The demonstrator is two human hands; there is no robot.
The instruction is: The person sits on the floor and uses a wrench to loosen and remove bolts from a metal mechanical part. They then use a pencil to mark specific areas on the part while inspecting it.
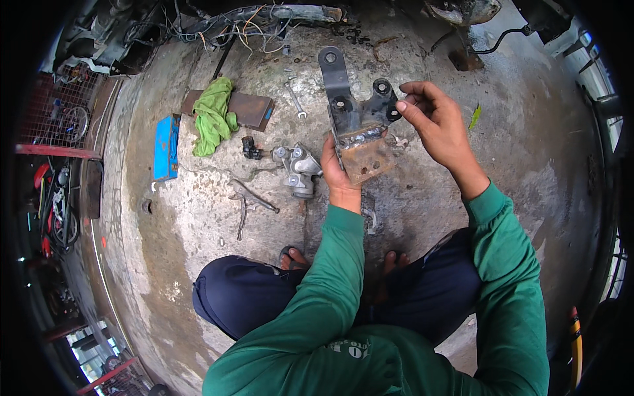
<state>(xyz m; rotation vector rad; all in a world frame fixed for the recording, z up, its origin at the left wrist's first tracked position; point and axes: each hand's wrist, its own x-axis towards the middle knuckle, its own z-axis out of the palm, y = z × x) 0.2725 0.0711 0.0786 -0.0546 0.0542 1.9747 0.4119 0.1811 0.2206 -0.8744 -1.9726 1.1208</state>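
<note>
My left hand grips a metal bracket from below and at its left side. The bracket has dark holed arms rising from a rusty, welded base. My right hand is at the upper right arm of the bracket, thumb tip at its edge and fingers partly curled, apart from the thumb. On the concrete left of my left hand lie a grey cast metal assembly with a dark joint, and locking pliers.
A wrench, green cloth, rusty plate and blue case lie on the floor. Vehicle parts and hanging wires line the top; a red mesh rack stands at left.
</note>
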